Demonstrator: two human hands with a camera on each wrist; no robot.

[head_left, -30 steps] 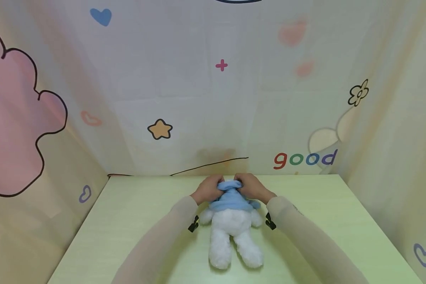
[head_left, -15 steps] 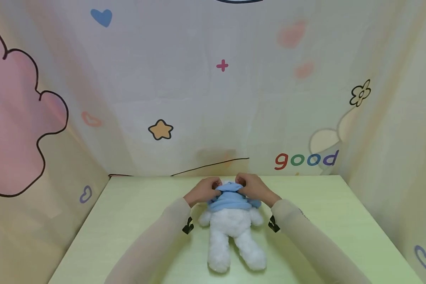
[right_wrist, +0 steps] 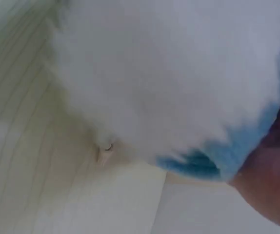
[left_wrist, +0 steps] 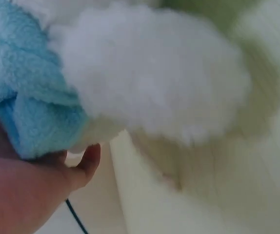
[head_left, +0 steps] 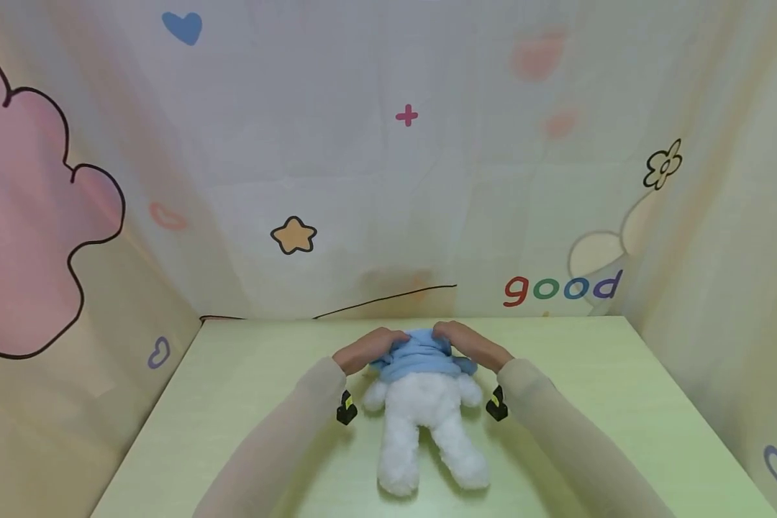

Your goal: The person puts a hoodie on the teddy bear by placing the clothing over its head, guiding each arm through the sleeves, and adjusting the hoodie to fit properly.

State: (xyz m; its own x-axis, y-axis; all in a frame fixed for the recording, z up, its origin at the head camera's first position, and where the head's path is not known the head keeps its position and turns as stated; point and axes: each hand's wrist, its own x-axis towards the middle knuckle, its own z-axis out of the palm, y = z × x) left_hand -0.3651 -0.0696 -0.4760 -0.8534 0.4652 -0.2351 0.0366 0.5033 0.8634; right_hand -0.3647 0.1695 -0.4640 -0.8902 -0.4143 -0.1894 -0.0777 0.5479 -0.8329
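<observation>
A white plush toy lies on its back on the table, legs toward me. Bunched over its upper end is a blue fleece doll shirt, which hides the head. My left hand grips the shirt's left side; the left wrist view shows its fingers curled at the blue cloth. On the other side, my right hand holds the shirt's upper right edge, its fingertips mostly hidden. A short blue sleeve sticks out below the right hand. White fur fills much of the right wrist view.
The pale green table ends at a printed curtain behind the toy. Similar curtains stand at both sides. Black wrist straps hang below the sleeves.
The hands have pulled the shirt's upper edge, so the blue cloth now covers the top of the toy. My fingers lie flatter along the cloth, and the toy's legs have spread slightly.
</observation>
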